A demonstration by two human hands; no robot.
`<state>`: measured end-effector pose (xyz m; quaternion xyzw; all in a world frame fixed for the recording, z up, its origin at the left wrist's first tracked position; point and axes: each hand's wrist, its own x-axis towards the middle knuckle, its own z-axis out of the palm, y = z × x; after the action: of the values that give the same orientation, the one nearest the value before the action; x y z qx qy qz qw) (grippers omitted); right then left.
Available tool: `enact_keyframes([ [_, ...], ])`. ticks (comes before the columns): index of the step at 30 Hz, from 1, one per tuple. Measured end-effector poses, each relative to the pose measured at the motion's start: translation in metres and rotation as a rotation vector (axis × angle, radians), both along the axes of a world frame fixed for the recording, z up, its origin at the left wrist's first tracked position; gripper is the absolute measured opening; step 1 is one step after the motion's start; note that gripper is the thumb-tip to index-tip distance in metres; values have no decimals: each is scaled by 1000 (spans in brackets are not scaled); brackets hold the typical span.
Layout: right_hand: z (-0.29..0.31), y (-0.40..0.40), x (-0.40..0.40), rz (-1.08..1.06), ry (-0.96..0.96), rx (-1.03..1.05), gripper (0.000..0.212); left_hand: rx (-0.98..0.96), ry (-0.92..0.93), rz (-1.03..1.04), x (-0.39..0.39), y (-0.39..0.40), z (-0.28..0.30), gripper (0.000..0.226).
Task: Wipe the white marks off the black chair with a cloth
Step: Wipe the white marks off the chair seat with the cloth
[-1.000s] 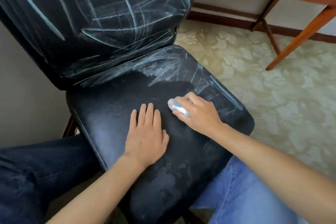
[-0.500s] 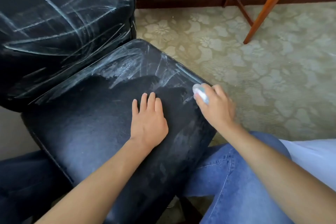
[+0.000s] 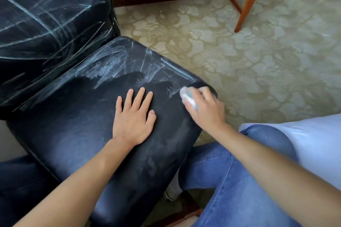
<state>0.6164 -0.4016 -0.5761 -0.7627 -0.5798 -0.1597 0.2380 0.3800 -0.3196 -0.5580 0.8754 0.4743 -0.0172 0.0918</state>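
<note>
White marks (image 3: 114, 66) streaked the black chair seat (image 3: 73, 125); your right hand (image 3: 204, 108) gripped the cloth (image 3: 188, 97), left hand (image 3: 132, 116) pressed flat, fingers straight.

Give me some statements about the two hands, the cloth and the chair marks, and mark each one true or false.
1. The left hand lies flat on the chair seat. True.
2. The right hand holds the cloth at the seat's centre. False: it is near the seat's far right edge.
3. The backrest is free of white marks. False: streaks cross it.
4. White marks remain on the rear of the seat. True.
</note>
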Motion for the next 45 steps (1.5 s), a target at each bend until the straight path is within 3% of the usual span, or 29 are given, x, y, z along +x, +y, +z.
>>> enact_keyframes([
  [2,-3,18,45,-285,183,-110,35,-4,56,-8,4,-1,1,70],
  [5,0,28,59,-362,361,-133,38,-25,119,13,19,-8,4,74],
  [7,5,30,37,-276,265,-68,36,-24,143,33,30,-15,4,79],
  [10,11,24,-24,200,129,-56,25,10,145,48,31,-21,0,81],
  [12,14,30,-31,356,67,-84,24,22,111,54,28,-21,-2,83],
  [15,12,59,13,11,91,-89,31,19,79,101,28,-21,-4,89],
  [18,13,71,57,-279,302,-146,33,15,91,116,32,-24,-2,92],
  [21,12,65,32,-208,213,-54,29,19,101,119,33,-23,-2,92],
  [25,12,42,-40,260,105,-3,24,24,78,103,32,-24,-3,92],
  [27,10,43,-42,341,103,-4,27,23,78,100,31,-23,-2,92],
  [30,7,67,0,71,55,-30,33,17,104,111,33,-24,0,90],
  [32,7,81,38,-144,162,-67,34,12,118,116,35,-24,1,90],
  [34,11,85,52,-211,271,-89,33,12,121,119,36,-24,2,90],
  [37,11,84,21,-102,136,-27,27,4,137,126,39,-23,2,92],
  [41,4,67,-49,322,64,67,16,-1,111,117,38,-22,0,95],
  [43,7,77,-32,276,67,27,26,-11,108,124,38,-22,0,94],
  [45,6,93,-3,72,28,-31,29,-10,116,132,39,-23,0,93],
])
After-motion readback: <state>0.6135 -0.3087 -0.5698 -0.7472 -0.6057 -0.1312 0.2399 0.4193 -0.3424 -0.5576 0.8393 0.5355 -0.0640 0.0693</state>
